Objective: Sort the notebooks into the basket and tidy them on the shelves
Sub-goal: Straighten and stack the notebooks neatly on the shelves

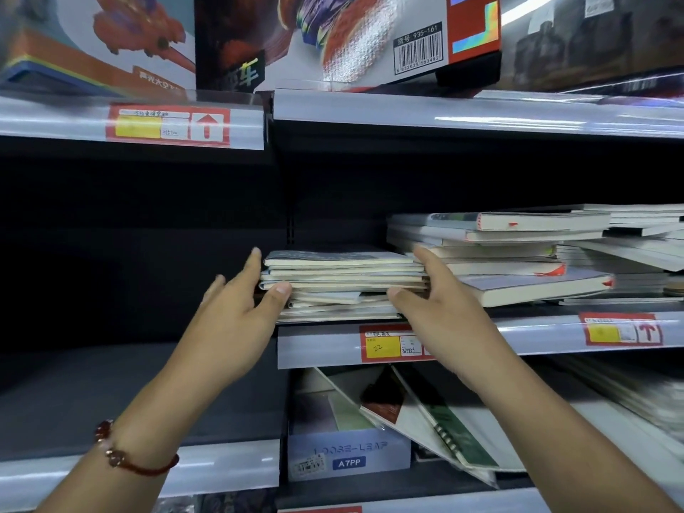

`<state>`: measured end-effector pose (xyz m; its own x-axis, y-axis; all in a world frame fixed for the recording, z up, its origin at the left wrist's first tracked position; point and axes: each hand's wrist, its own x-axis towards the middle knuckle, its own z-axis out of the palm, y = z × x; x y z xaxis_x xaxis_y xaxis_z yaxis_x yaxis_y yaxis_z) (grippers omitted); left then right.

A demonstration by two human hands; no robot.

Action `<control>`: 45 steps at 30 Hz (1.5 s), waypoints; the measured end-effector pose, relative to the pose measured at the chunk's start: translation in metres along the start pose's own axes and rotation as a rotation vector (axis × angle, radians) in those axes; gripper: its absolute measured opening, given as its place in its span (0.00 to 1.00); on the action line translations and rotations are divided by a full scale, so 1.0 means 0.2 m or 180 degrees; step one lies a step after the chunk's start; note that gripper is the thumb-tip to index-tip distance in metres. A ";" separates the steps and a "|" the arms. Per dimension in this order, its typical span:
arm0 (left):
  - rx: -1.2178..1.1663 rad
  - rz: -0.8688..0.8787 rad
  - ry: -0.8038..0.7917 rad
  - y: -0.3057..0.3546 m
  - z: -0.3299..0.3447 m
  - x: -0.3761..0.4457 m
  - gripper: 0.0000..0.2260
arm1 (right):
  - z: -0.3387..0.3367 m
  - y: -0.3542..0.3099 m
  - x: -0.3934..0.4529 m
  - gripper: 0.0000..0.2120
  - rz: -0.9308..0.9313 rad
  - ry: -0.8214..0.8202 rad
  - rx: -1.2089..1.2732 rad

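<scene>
A stack of thin pale notebooks (pixel 344 279) lies flat on the middle shelf (pixel 322 346), near its left end. My left hand (pixel 237 312) presses against the stack's left side, thumb on the front edge, fingers spread. My right hand (pixel 433 301) holds the stack's right side, thumb under the front, fingers along the side. Both hands clamp the upper notebooks between them. Right of it sits a taller, untidy pile of thicker notebooks (pixel 518 253), some with red marks on the spines. No basket is in view.
Toy boxes (pixel 333 38) fill the top shelf. Red and yellow price tags (pixel 385 344) hang on the shelf rails. Below, a blue loose-leaf box (pixel 348 457) and leaning spiral notebooks (pixel 436 420) stand. The left bay (pixel 129 394) is dark.
</scene>
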<state>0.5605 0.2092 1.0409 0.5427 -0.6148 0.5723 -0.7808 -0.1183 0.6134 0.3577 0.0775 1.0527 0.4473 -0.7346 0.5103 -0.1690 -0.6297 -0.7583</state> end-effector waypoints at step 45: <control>-0.1023 -0.0114 0.0143 0.02 0.06 -0.10 0.49 | -0.04 -0.04 0.05 0.16 -0.0170 0.0072 0.0053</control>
<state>0.5436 0.2127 1.0250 0.5867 -0.5788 0.5664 -0.6273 0.1176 0.7699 0.3559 0.0724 1.0670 0.4352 -0.7056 0.5592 -0.1307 -0.6640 -0.7362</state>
